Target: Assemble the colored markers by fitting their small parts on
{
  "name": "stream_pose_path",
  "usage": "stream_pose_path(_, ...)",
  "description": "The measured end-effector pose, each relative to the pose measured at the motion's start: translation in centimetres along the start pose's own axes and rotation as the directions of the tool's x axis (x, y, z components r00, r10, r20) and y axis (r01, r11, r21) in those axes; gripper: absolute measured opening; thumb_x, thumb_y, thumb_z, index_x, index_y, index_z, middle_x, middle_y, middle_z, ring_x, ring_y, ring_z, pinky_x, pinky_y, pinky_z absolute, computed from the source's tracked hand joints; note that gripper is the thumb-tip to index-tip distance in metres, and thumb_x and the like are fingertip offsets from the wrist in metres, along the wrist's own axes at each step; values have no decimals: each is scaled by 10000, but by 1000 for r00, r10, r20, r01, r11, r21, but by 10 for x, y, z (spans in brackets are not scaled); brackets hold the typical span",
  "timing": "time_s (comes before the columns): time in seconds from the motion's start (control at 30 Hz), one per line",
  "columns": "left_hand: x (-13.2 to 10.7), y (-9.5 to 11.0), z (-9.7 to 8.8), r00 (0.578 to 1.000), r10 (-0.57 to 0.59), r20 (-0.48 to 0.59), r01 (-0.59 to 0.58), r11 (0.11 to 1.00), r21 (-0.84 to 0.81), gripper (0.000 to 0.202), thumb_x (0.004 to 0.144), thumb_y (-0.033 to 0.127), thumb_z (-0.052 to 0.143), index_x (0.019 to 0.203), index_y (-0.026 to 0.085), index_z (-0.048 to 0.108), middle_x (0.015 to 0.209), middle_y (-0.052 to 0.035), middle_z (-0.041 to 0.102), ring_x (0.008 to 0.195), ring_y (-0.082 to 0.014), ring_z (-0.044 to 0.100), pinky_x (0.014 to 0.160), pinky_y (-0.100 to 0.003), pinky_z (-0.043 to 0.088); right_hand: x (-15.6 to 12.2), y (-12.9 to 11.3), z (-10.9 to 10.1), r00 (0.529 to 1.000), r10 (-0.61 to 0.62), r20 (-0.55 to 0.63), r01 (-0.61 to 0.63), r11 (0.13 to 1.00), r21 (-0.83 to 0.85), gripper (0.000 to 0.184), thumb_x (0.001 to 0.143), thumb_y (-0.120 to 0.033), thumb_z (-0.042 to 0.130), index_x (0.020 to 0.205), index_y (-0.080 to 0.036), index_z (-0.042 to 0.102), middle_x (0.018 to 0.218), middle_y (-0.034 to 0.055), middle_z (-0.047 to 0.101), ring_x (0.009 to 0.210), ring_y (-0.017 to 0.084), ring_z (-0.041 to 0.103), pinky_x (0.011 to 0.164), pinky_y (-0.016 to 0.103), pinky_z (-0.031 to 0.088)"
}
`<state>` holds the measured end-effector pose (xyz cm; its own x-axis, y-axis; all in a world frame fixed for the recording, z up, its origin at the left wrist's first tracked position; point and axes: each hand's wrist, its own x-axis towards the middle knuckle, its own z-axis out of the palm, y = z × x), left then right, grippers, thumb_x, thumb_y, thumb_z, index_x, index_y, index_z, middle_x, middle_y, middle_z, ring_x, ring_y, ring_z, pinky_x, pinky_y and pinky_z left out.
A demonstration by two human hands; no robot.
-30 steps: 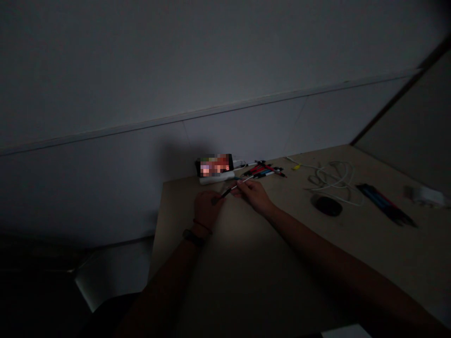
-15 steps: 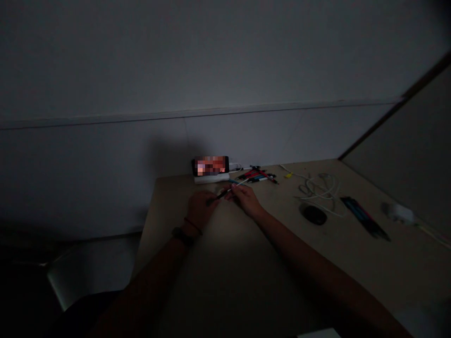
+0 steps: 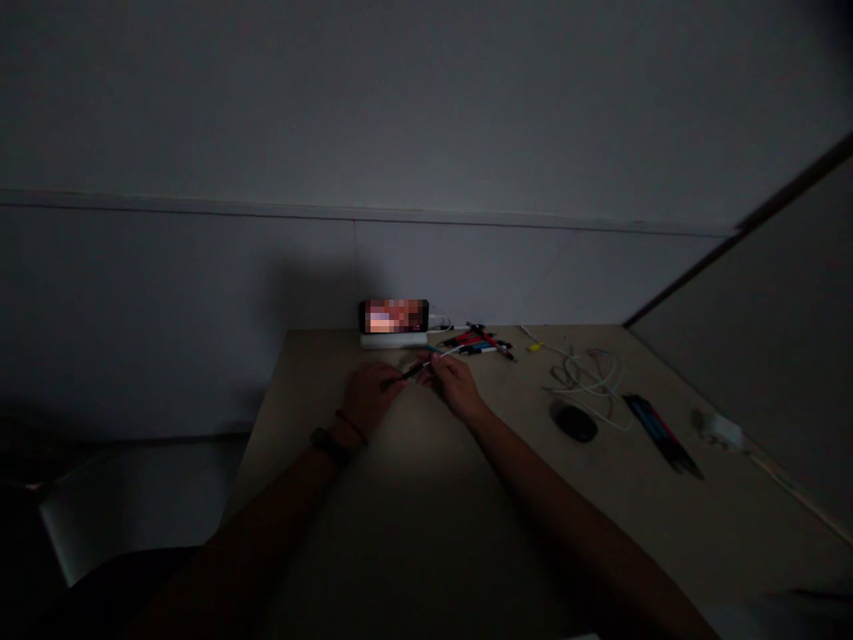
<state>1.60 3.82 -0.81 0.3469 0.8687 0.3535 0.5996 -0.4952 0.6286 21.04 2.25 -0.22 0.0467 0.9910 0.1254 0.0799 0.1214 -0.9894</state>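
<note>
A slim pen (image 3: 414, 370), dark at one end and whitish at the other, is held slanting between my two hands over the table. My left hand (image 3: 371, 393), with a dark watch and a thin band at the wrist, closes on its dark end. The fingers of my right hand (image 3: 458, 384) pinch it nearer the pale end, which points up and right. Just beyond lies a loose pile of several pens (image 3: 476, 340) in red, blue, black and white. Dim light hides the exact fingertip contact.
A lit phone (image 3: 394, 316) leans on a white block (image 3: 393, 341) by the wall. To the right are a coiled white cable (image 3: 590, 378), a black mouse (image 3: 575, 423), a row of dark pens (image 3: 661, 436) and a white plug adapter (image 3: 723, 430) with a cord.
The view has tilted and shifted slightly, so the tabletop things sit further left. Both hands keep hold of the pen in nearly the same pose.
</note>
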Motion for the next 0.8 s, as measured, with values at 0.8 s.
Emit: stream_pose_path(0.8, -1, 5, -3, 1000, -11, 18, 11, 1000, 17, 147, 898, 353, 716, 956, 260, 815, 988, -45, 792, 964, -239, 697, 914, -382, 524, -3, 1, 4, 997, -73, 38, 78, 982, -173, 637, 841, -828, 531, 650, -239, 679, 712, 44, 702, 705, 221, 643, 715, 355, 519)
